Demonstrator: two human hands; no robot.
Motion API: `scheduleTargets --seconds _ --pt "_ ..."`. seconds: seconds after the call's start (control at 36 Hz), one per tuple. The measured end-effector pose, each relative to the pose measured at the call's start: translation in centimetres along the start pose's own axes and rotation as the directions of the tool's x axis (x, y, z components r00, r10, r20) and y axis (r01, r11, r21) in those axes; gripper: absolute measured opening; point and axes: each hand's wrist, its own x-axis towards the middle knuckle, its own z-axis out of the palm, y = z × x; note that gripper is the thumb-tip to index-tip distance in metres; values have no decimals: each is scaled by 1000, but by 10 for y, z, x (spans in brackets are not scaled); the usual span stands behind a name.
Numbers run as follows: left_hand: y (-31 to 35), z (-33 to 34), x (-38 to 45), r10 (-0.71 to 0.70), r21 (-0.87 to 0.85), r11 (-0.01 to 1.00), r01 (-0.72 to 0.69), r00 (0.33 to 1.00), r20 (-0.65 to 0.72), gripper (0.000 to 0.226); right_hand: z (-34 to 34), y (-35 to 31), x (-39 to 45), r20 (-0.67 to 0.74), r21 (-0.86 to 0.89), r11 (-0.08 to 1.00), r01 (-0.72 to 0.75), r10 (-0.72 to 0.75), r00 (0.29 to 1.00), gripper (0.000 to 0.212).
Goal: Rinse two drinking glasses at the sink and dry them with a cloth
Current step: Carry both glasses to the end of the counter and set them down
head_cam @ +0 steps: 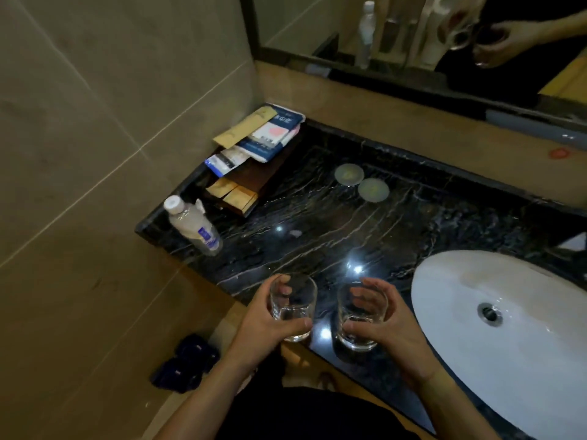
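The left hand (273, 319) grips one glass (293, 308) and the right hand (386, 322) grips a second glass (362, 315), fingers (359, 295) and thumb curled round each. Both glasses are upright at the near edge of the dark marble bench (317, 214), just left of the white sink (495, 315); I cannot tell whether they rest on the bench or are just lifted off it.

By my reading the task is at its start. The sink bowl looks dry, no water runs, and no tap or cloth shows in view, so rinsing both glasses and drying them is all left to do.

Further back, two round coasters (360, 182) lie side by side, bare. A plastic water bottle (193, 225) stands at the left edge; its blue label is too small to read. In the corner a wooden tray (254, 182) holds packets, among them a blue and white packet (273, 138) with Chinese characters I cannot make out.
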Motion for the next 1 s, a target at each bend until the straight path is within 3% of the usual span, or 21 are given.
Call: scheduleTargets --seconds 0.19,0.39,0.67,1.0 --pt "19 -15 72 31 68 997 -40 990 136 92 10 -8 36 -160 75 997 1 11 987 78" --pt "33 -33 139 58 168 980 -104 964 261 90 32 -17 69 -316 138 990 17 27 948 84" --pt "48 -40 216 105 150 971 -186 897 429 82 60 -34 109 -471 159 986 53 29 882 90" --pt "66 -14 274 170 77 973 -220 894 414 85 46 -52 160 -530 12 999 43 -30 847 79"
